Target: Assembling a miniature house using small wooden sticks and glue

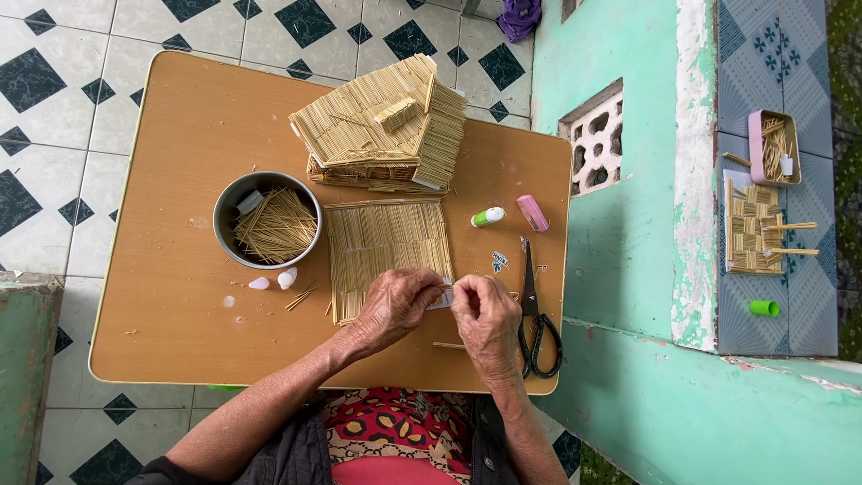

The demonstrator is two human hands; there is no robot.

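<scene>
Nearest the wearer, the left hand point(393, 305) and the right hand point(486, 316) meet over the near edge of the wooden table point(171, 332). Both are pinched at the fingertips on a thin toothpick point(446, 286) held between them at the near right corner of the flat toothpick panel point(386, 251); the stick is so fine that I can only say it seems to be a single one. The left hand's fingers curl down onto the panel's corner, the right hand's fingers are bunched tight beside it.

A loose wooden stick point(447, 345) lies on the table just nearer than the panel, between the two wrists. Black-handled scissors point(533, 314) lie just right of the panel, touching the right hand's outer side, blades pointing away. A few stray toothpicks point(302, 295) lie at the panel's near left corner, with two small white pieces point(274, 280) just left of them.

Left of the panel stands a round metal bowl point(226, 211) filled with loose toothpicks, almost touching the panel's left edge. Right of the panel, well apart from the hands, lie a small white glue bottle with a green cap point(488, 216) and a pink eraser-like block point(532, 213).

Beyond the panel, touching its far edge, stands a toothpick model house point(382, 126) with a sloped roof. Far to the right, off the table, a pink tray of sticks point(774, 146) and another woven stick panel point(752, 229) rest on a tiled ledge.
</scene>
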